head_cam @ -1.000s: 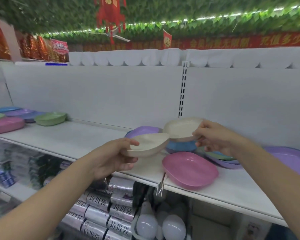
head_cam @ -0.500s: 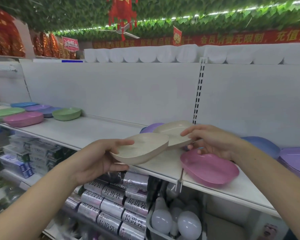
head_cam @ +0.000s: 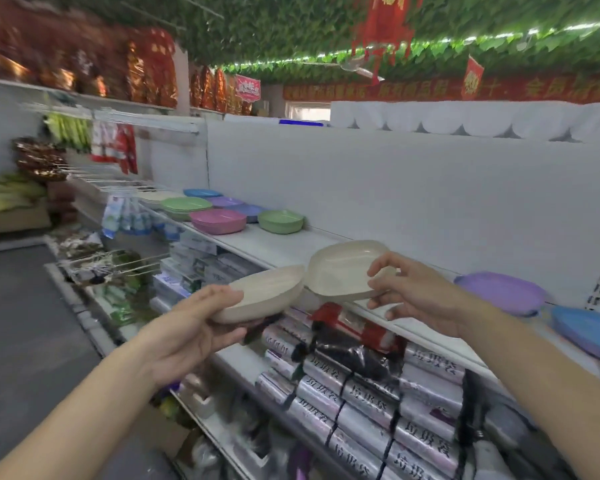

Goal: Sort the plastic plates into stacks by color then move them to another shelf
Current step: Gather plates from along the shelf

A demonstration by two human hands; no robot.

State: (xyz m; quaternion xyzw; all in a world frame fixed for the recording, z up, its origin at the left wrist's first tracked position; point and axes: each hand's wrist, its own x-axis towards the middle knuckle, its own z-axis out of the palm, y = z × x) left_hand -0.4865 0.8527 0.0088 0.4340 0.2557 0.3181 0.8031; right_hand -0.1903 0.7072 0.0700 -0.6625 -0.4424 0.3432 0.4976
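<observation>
Both cream plates have travelled leftward off the mixed pile: left hand (head_cam: 191, 327) grips the lower cream plate (head_cam: 262, 297) by its near rim, thumb over and fingers curled beneath; right hand (head_cam: 413, 296) pinches the upper cream plate (head_cam: 347, 268) at its right edge, the two rims touching above the shelf (head_cam: 278, 242). Recommended handling: nest one plate into the other, keep them level, then carry toward the sorted stacks, pink stack (head_cam: 218, 220) and green stack (head_cam: 280, 221), further left. Legible writing: none; characters on the silver rolls (head_cam: 371, 396) and red banners (head_cam: 430, 88) are too blurred.
</observation>
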